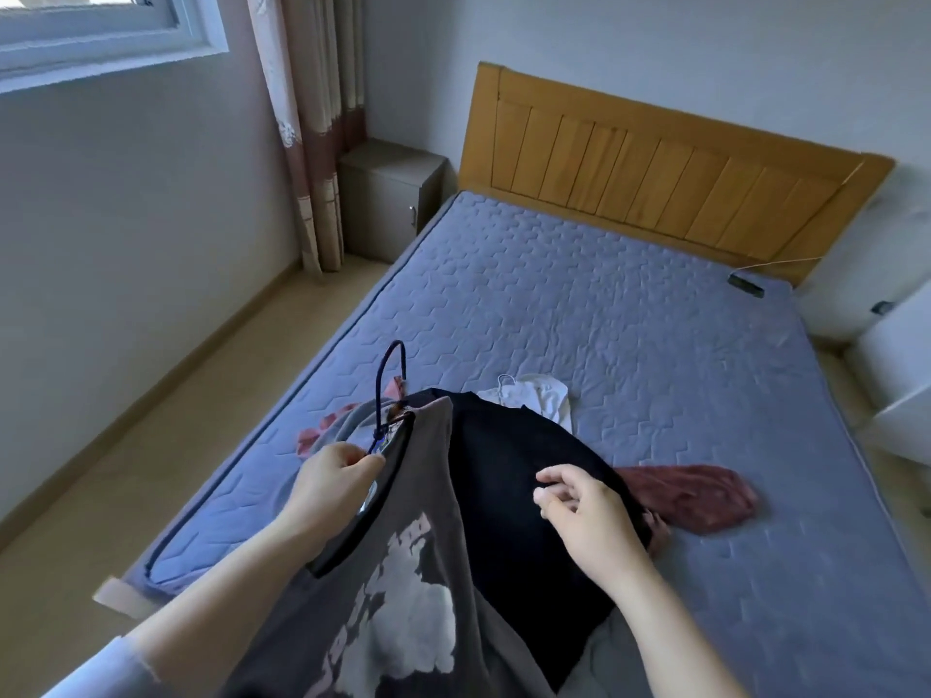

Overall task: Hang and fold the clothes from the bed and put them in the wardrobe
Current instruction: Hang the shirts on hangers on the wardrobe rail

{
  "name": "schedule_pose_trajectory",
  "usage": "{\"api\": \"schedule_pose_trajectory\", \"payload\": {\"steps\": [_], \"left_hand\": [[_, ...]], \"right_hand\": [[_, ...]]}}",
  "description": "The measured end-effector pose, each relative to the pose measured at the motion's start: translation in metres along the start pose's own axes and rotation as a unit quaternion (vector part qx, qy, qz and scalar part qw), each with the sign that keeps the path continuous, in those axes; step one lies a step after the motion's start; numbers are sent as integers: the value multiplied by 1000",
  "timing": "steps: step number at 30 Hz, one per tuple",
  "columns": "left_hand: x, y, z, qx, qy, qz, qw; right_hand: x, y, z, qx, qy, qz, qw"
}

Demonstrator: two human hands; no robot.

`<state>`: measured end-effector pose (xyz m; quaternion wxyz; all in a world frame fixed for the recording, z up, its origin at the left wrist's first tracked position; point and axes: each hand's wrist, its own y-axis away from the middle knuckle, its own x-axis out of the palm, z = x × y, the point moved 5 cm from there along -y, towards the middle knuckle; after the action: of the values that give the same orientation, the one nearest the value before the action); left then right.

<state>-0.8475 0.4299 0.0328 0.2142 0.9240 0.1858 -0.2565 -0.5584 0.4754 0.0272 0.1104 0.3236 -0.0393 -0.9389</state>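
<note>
The T-shirt [403, 571] is brownish grey with a white print (cloud-like blotches). The hanger [390, 380] is navy, a second garment [514, 496] plain black, the crumpled cloth [695, 496] dark red. The mattress [604, 304] is blue-grey, hexagon-quilted.

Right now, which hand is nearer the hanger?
Left. The left hand pinches the hanger just below its hook; the right hand sits apart, over black cloth.

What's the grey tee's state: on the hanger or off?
On: hanger hook sticks out of the grey tee collar, left hand pinching it.
</note>
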Motion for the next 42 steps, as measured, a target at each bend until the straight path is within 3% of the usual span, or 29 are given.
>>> {"api": "schedule_pose_trajectory", "payload": {"steps": [23,35,42], "left_hand": [[96,-166,-39,10,-143,68,987],[176,-284,-28,53,-244,138,958],[243,-360,5,83,-336,179,921]], "right_hand": [[0,-184,-84,106,-27,50,993],[26,-297,-140,174,33,57,983],[53,-367,-200,202,73,64,975]]}}
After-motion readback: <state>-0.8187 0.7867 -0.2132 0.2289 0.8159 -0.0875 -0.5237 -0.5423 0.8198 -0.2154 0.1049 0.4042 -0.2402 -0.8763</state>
